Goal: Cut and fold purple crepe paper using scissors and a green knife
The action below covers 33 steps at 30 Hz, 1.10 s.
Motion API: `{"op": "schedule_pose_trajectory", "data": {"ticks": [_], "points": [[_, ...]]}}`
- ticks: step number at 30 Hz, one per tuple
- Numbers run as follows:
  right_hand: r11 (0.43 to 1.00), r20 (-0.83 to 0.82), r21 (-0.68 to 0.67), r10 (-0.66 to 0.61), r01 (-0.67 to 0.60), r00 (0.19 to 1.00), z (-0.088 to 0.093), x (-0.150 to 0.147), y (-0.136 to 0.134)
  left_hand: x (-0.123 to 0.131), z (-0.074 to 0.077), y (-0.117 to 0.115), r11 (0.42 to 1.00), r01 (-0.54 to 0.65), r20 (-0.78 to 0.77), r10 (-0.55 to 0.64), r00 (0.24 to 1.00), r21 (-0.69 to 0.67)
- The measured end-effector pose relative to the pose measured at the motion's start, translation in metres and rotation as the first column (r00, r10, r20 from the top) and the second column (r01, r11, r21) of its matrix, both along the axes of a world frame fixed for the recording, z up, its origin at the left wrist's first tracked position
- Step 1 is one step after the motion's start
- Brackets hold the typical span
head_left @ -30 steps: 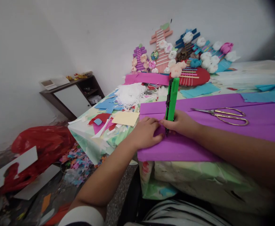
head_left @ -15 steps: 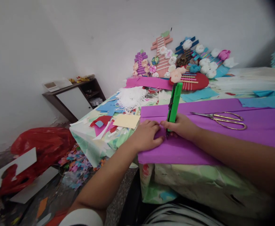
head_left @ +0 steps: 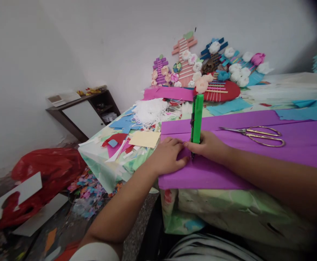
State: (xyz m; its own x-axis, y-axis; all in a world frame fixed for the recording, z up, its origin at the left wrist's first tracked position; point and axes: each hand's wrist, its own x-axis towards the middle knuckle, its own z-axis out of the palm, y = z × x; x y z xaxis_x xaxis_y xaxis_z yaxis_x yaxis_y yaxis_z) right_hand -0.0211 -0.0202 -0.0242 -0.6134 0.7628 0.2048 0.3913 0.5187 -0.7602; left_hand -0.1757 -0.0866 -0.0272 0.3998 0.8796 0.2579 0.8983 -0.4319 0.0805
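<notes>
My right hand grips a green utility knife, held nearly upright with its lower tip down on the purple sheet. Flat on the same sheet, just left of the knife, rests my left hand, its fingers outstretched and pressing the surface. The sheet lies along the table's near edge and looks layered. Gold-handled scissors lie on it beyond my right forearm, their points toward the knife.
Colored paper scraps, a cream card and white shredded strands cover the table's left part. Decorated guitar shapes lean on the wall. A low cabinet stands left. A red plastic bag and scraps lie on the floor.
The green knife has gone from leaning right to nearly upright, its top moving left. My left hand stays flat in about the same place.
</notes>
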Motion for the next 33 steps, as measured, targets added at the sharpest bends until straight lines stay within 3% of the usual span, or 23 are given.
{"op": "schedule_pose_trajectory", "data": {"ticks": [10, 17, 33], "points": [[1.000, -0.019, 0.009, -0.023, 0.023, 1.000, -0.0036, -0.0005, 0.0016, 0.0012, 0.0022, -0.0013, 1.000, -0.009, -0.009, 0.009, 1.000, -0.008], [0.990, -0.029, -0.134, -0.036, 0.032, 0.999, -0.0012, 0.0001, 0.0038, -0.0002, 0.0010, -0.0008, 1.000, 0.001, -0.033, -0.001, 0.999, 0.001], [0.987, 0.078, 0.130, -0.105, 0.094, 0.991, -0.0017, -0.0048, -0.0016, 0.0004, 0.0012, -0.0002, 1.000, -0.003, -0.035, 0.004, 0.999, 0.002]]}}
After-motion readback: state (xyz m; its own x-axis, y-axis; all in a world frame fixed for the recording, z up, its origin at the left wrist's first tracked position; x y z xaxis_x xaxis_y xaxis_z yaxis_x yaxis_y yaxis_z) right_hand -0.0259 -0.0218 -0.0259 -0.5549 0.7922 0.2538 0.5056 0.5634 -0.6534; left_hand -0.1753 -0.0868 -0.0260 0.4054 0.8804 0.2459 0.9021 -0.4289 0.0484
